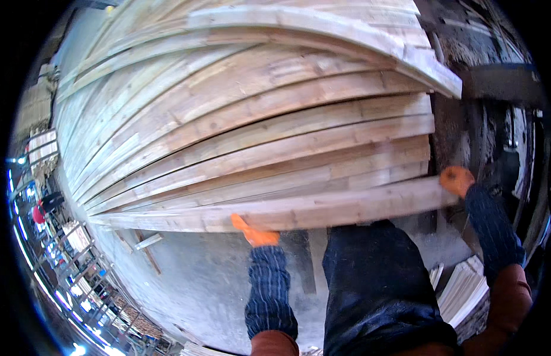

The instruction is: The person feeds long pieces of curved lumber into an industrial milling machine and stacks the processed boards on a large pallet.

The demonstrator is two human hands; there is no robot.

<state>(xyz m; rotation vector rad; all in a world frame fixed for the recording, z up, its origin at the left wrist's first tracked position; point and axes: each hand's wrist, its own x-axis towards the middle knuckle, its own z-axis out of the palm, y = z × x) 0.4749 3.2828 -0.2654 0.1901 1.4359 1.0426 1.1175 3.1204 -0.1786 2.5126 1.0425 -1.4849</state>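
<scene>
A long pale wooden plank [341, 209] stretches across in front of me, along the near side of a layer of similar planks [299, 127]. My left hand [256, 233], in an orange glove, is closed on its near edge, thumb against the face; the other fingers are mostly hidden. At the plank's right end, my right hand [457, 180], gloved in orange too, is wrapped round the corner. The plank and right hand are slightly blurred. Farther off, another plank [346, 32] lies at an angle over the layer, its right end jutting past the rest.
Grey concrete floor [198, 285] shows on the near left. Dark machinery or framework [504, 83] stands along the right. More cut wood [463, 291] lies by my right forearm. Far left, a person in red [39, 212] is among stacked timber and lights.
</scene>
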